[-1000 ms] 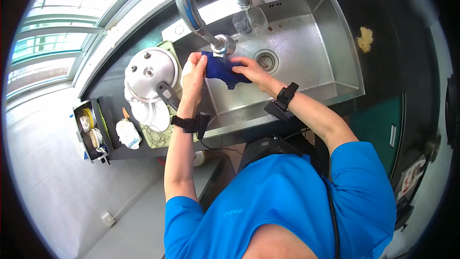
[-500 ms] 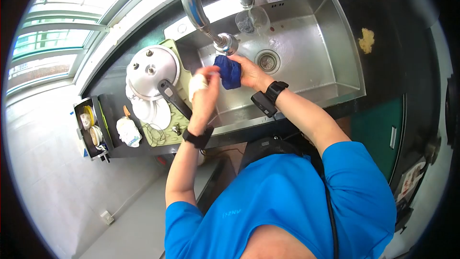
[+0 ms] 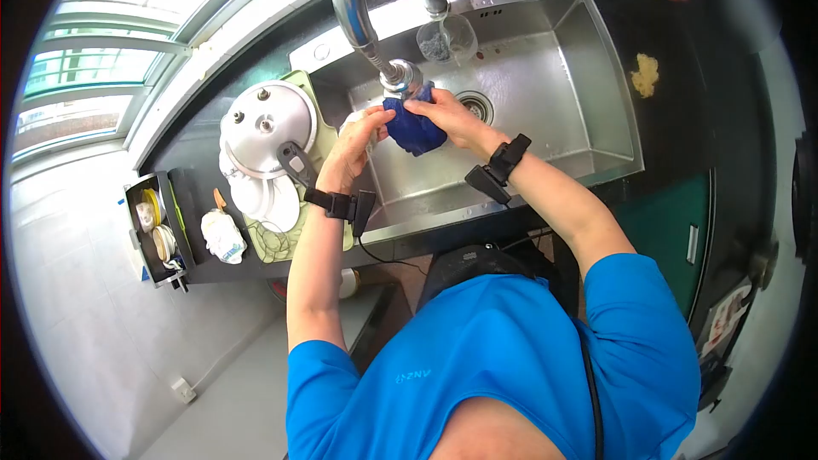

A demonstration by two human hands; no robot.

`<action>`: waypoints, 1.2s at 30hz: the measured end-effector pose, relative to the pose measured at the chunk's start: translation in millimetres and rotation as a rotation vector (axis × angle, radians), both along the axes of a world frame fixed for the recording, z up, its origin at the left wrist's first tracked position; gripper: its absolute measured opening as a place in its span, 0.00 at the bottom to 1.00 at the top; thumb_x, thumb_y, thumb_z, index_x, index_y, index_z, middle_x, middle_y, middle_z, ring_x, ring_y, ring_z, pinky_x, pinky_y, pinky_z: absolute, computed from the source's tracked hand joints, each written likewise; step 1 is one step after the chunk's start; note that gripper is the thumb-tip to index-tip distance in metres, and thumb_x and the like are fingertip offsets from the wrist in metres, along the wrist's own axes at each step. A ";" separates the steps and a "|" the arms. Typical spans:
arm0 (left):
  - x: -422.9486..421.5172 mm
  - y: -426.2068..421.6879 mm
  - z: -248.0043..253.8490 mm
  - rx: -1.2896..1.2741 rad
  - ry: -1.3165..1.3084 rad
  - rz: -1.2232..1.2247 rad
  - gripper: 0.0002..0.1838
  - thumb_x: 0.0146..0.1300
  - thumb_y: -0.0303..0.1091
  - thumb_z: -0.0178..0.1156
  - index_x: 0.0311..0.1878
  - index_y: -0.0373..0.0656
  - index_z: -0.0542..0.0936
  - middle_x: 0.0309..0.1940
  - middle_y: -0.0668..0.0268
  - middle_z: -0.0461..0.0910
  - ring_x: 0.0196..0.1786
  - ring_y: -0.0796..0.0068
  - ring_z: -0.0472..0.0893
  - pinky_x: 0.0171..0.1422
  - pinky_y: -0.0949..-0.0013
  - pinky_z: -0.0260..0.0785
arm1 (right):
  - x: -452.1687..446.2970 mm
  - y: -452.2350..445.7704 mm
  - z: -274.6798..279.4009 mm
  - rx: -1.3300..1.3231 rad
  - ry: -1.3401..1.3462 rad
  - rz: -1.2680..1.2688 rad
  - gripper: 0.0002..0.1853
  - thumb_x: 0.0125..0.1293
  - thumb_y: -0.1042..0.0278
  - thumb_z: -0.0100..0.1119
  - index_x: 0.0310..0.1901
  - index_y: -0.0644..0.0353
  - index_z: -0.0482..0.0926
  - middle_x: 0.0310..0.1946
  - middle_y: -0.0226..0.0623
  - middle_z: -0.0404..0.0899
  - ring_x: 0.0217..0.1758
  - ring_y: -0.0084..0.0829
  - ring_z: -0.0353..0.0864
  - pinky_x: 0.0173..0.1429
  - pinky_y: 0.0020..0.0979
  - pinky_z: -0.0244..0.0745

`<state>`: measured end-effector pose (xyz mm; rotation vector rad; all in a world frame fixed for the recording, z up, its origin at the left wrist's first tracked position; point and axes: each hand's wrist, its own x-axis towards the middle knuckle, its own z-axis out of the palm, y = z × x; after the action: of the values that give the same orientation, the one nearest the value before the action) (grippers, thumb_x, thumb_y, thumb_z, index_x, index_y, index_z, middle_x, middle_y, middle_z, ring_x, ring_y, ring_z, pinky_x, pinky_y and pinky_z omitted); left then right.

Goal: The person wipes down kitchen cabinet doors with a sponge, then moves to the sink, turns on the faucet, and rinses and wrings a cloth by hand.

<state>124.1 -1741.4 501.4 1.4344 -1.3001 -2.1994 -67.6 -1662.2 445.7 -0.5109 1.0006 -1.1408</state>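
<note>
A dark blue cloth [image 3: 414,129] hangs bunched over the left part of the steel sink [image 3: 545,111], just beneath the faucet head [image 3: 400,78]. My right hand [image 3: 453,117] grips its upper right part, thumb on top. At the cloth's left edge, my left hand [image 3: 358,140] pinches it between thumb and fingertips. Black straps with small devices sit on both wrists. The underside of the cloth and some of the fingers are hidden.
Left of the sink, a pot lid [image 3: 268,128] and white dishes [image 3: 266,200] lie on a green mat [image 3: 324,140]. A clear bowl [image 3: 447,38] stands in the sink by the second tap. A yellowish lump [image 3: 645,75] rests on the right counter.
My left hand was off the cloth and blurred half a second ago; now it touches the left edge. The cloth has turned and spread wider, and my right hand has shifted slightly right.
</note>
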 end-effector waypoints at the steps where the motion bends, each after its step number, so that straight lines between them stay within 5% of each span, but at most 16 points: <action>1: -1.6 0.7 3.1 -0.022 -0.059 0.020 0.13 0.66 0.35 0.66 0.52 0.46 0.80 0.39 0.76 0.81 0.38 0.83 0.76 0.48 0.76 0.68 | -3.4 0.3 -2.4 -0.029 0.023 -0.017 0.13 0.73 0.64 0.59 0.52 0.64 0.79 0.39 0.33 0.84 0.40 0.23 0.84 0.44 0.29 0.81; 4: -0.6 0.2 4.8 -0.066 0.049 0.081 0.12 0.64 0.37 0.68 0.49 0.48 0.81 0.42 0.77 0.81 0.46 0.85 0.76 0.53 0.77 0.64 | -26.9 -0.1 -13.3 -0.069 0.059 -0.079 0.13 0.73 0.64 0.59 0.50 0.64 0.80 0.40 0.32 0.84 0.41 0.22 0.83 0.46 0.29 0.81; 10: -1.0 -3.9 16.2 -0.165 0.095 0.105 0.12 0.64 0.35 0.68 0.50 0.48 0.80 0.39 0.77 0.79 0.40 0.86 0.73 0.48 0.79 0.64 | -60.6 12.3 -2.2 -0.072 0.224 -0.072 0.20 0.74 0.60 0.60 0.59 0.66 0.79 0.50 0.35 0.84 0.50 0.24 0.84 0.55 0.29 0.80; 12: 0.2 -4.8 17.0 -0.205 0.064 0.083 0.12 0.65 0.34 0.68 0.49 0.48 0.80 0.38 0.77 0.79 0.37 0.87 0.72 0.46 0.79 0.63 | -64.0 17.7 17.1 -0.039 -0.086 -0.241 0.19 0.69 0.62 0.66 0.56 0.64 0.81 0.48 0.36 0.85 0.50 0.27 0.85 0.53 0.30 0.80; 16: -6.4 -5.7 6.0 -0.254 0.014 0.048 0.09 0.65 0.31 0.66 0.47 0.48 0.79 0.37 0.78 0.78 0.34 0.88 0.70 0.42 0.79 0.62 | -34.3 27.4 -52.2 0.082 -0.098 -0.034 0.27 0.62 0.60 0.75 0.58 0.65 0.79 0.51 0.38 0.85 0.51 0.29 0.85 0.57 0.31 0.80; 22: -15.7 10.9 17.6 -0.442 0.028 -0.003 0.07 0.68 0.26 0.61 0.48 0.42 0.78 0.39 0.73 0.80 0.44 0.82 0.77 0.53 0.75 0.68 | -3.6 11.6 -34.6 0.218 -0.517 -0.059 0.26 0.72 0.45 0.59 0.58 0.60 0.79 0.54 0.33 0.82 0.58 0.27 0.79 0.60 0.31 0.74; 25: -19.2 30.8 10.9 -0.608 -0.143 -0.363 0.12 0.67 0.23 0.61 0.52 0.39 0.80 0.46 0.70 0.82 0.44 0.78 0.79 0.51 0.72 0.71 | 26.5 4.7 -20.7 -0.018 -0.553 -0.054 0.23 0.73 0.44 0.58 0.55 0.56 0.80 0.50 0.31 0.83 0.55 0.26 0.79 0.57 0.30 0.75; 27: -22.0 49.5 13.1 -0.843 -0.185 -0.463 0.12 0.66 0.23 0.61 0.52 0.37 0.82 0.45 0.67 0.83 0.43 0.75 0.81 0.51 0.70 0.74 | 25.3 -6.0 -31.4 0.024 -0.577 -0.041 0.20 0.73 0.47 0.58 0.52 0.56 0.81 0.45 0.34 0.83 0.52 0.28 0.81 0.58 0.32 0.76; 29: -19.4 59.4 17.8 -0.764 -0.114 -0.354 0.12 0.67 0.22 0.60 0.53 0.37 0.82 0.45 0.66 0.85 0.44 0.75 0.81 0.51 0.70 0.74 | 22.7 -12.2 -25.0 0.068 -0.835 -0.181 0.18 0.73 0.50 0.58 0.51 0.58 0.80 0.44 0.36 0.83 0.49 0.30 0.83 0.57 0.34 0.77; 33: 0.9 34.5 6.7 -0.799 -0.382 -0.063 0.13 0.71 0.28 0.59 0.57 0.38 0.81 0.49 0.63 0.85 0.48 0.74 0.82 0.54 0.71 0.73 | 21.2 -11.2 -31.5 0.138 -0.837 -0.060 0.15 0.71 0.61 0.55 0.52 0.61 0.80 0.44 0.39 0.84 0.48 0.32 0.84 0.57 0.34 0.79; 36: 2.8 23.3 -1.0 -0.780 -0.250 0.005 0.13 0.70 0.33 0.60 0.53 0.37 0.82 0.44 0.63 0.86 0.45 0.75 0.82 0.54 0.68 0.73 | 25.7 -0.2 11.5 0.085 -0.694 -0.055 0.15 0.70 0.64 0.51 0.53 0.62 0.79 0.45 0.38 0.84 0.47 0.32 0.84 0.56 0.35 0.80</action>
<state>126.9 -1718.1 500.4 1.3707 -1.9249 -1.2602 -41.9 -1662.4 457.2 -0.0005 0.4541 -1.1960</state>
